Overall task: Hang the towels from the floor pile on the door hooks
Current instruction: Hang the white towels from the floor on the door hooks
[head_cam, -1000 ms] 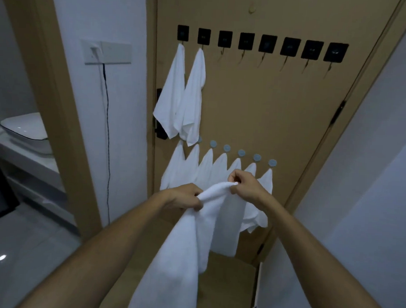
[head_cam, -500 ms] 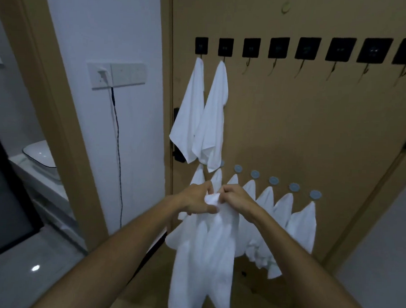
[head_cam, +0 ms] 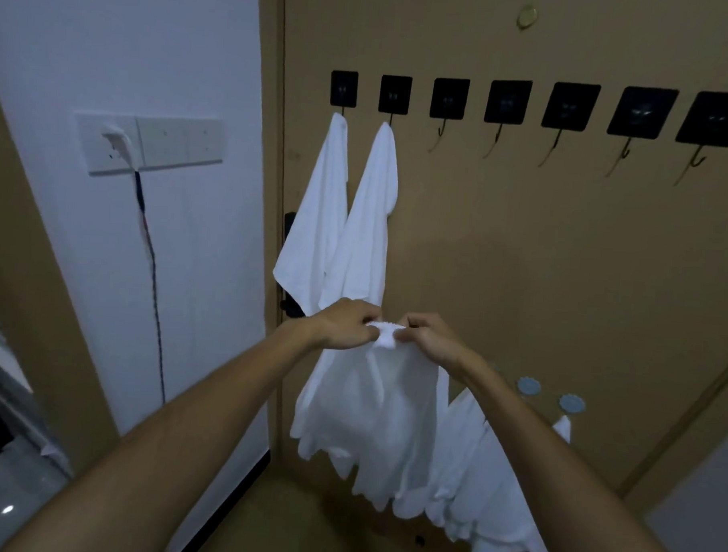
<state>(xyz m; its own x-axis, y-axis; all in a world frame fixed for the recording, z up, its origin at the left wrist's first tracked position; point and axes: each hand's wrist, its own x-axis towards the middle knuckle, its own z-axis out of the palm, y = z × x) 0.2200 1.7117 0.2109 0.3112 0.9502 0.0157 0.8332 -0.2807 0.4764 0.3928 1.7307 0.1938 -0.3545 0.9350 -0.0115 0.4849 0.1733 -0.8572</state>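
White terry towel (head_cam: 373, 405) — limp, bunched corner pinched by left hand (head_cam: 345, 327) and right hand (head_cam: 430, 341).

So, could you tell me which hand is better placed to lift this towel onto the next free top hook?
Probably the right hand: it pinches the towel on the side nearer the third hook.

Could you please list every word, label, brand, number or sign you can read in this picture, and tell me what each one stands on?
None: no readable text shows anywhere in the view.
Black hook plates: faint pale marks at their centres, too blurred to read as letters.
Wall switch panel: plain, no lettering visible.
White towel held by the left hand and right hand: no tag or print shows.
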